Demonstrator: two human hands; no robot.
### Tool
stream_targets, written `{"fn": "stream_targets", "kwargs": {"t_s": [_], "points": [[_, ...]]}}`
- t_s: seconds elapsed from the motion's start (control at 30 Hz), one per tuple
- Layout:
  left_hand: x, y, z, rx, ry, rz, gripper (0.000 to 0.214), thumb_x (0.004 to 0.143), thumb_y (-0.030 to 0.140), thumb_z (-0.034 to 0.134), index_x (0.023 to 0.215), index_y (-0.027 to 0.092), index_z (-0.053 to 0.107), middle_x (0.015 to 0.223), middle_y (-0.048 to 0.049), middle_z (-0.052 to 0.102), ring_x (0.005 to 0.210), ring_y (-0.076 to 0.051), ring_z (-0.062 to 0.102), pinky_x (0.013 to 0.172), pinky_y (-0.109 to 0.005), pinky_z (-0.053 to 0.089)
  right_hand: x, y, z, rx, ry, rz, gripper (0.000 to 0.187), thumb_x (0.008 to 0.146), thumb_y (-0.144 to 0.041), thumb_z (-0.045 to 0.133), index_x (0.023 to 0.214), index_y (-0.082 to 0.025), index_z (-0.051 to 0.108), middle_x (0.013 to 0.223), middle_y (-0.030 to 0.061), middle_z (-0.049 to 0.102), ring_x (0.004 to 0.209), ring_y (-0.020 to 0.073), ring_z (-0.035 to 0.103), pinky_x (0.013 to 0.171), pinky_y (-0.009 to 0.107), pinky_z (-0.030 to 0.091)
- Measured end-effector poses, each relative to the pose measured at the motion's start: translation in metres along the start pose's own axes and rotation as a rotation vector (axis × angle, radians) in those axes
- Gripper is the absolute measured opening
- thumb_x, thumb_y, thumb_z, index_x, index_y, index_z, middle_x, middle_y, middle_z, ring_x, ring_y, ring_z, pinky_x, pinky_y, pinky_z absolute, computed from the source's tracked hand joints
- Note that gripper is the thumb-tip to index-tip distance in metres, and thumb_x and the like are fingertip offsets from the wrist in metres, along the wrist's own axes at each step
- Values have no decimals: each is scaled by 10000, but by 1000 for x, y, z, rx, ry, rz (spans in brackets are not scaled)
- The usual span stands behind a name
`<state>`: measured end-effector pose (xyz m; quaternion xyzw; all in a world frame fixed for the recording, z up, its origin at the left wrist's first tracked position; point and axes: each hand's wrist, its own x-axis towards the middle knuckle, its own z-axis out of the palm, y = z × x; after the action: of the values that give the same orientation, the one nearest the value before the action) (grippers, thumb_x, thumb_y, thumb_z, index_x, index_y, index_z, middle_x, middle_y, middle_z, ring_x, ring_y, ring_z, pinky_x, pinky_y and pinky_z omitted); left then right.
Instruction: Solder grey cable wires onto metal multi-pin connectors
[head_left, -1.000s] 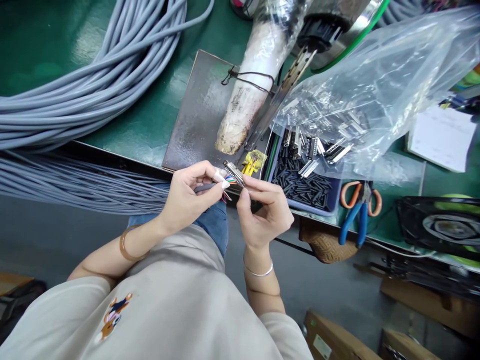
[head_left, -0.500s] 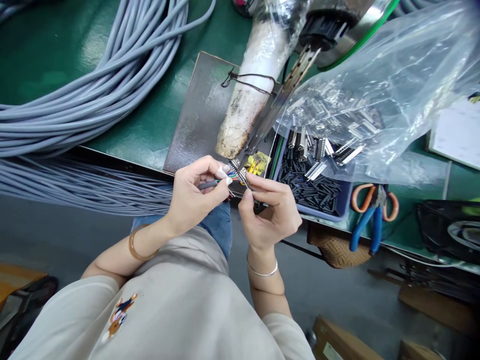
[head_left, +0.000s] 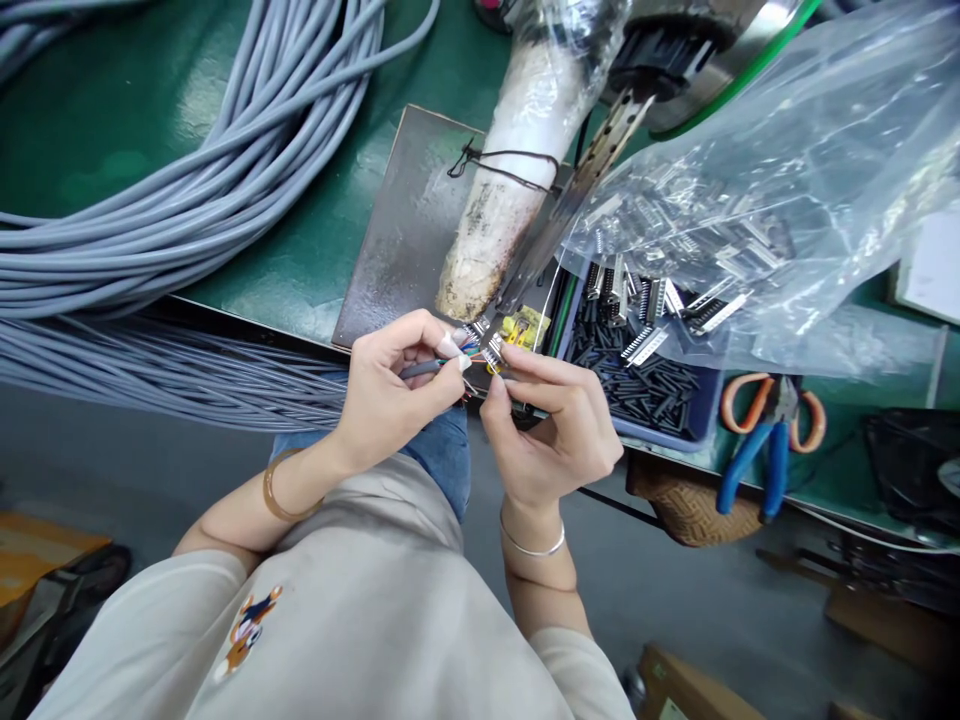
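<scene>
My left hand (head_left: 390,390) pinches the end of a grey cable (head_left: 420,370) whose coloured wires (head_left: 466,349) fan out toward a small metal connector (head_left: 491,355). My right hand (head_left: 551,425) grips that connector between thumb and fingers. Both hands meet just in front of the bench edge, below a dark metal plate (head_left: 405,230) and the tip of a white wrapped tool (head_left: 495,230).
Coils of grey cable (head_left: 187,190) lie on the green bench (head_left: 315,250) and hang over its left edge. A blue tray (head_left: 637,385) of black tubes sits right of my hands, under a clear bag of connectors (head_left: 750,200). Blue-handled cutters (head_left: 757,455) lie farther right.
My hands have closed together slightly and the connector has tilted nearer the wire ends. The view has shifted a little, so the bench things sit further right.
</scene>
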<state>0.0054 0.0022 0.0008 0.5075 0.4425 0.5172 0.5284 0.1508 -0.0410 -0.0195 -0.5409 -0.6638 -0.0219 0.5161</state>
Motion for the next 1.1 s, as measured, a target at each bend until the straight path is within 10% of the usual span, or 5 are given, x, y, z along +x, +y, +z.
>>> {"fn": "stream_targets", "kwargs": {"t_s": [0.23, 0.47, 1.1], "points": [[-2, -2, -5, -28, -43, -72, 177, 744, 179, 788, 676, 161, 626, 770, -14, 721, 608, -71, 638, 543, -152, 506, -6, 2, -4, -69, -43, -116, 203, 843, -95, 738, 861, -238, 596, 1027, 31, 818, 849, 153, 785, 729, 259, 639], [-2, -1, -8, -101, -90, -157, 193, 713, 210, 839, 694, 153, 656, 739, -13, 707, 587, -78, 648, 559, -165, 540, -4, 2, -5, 119, -74, 93, 171, 862, -106, 718, 866, -239, 610, 997, 18, 807, 877, 181, 782, 752, 322, 645], [-1, 0, -3, 57, -17, 66, 123, 772, 164, 758, 700, 160, 658, 784, -18, 713, 568, -55, 531, 467, -155, 383, 4, 1, 1, -13, -37, -35, 206, 838, -83, 774, 894, -241, 654, 1011, 14, 808, 869, 155, 772, 779, 292, 642]]}}
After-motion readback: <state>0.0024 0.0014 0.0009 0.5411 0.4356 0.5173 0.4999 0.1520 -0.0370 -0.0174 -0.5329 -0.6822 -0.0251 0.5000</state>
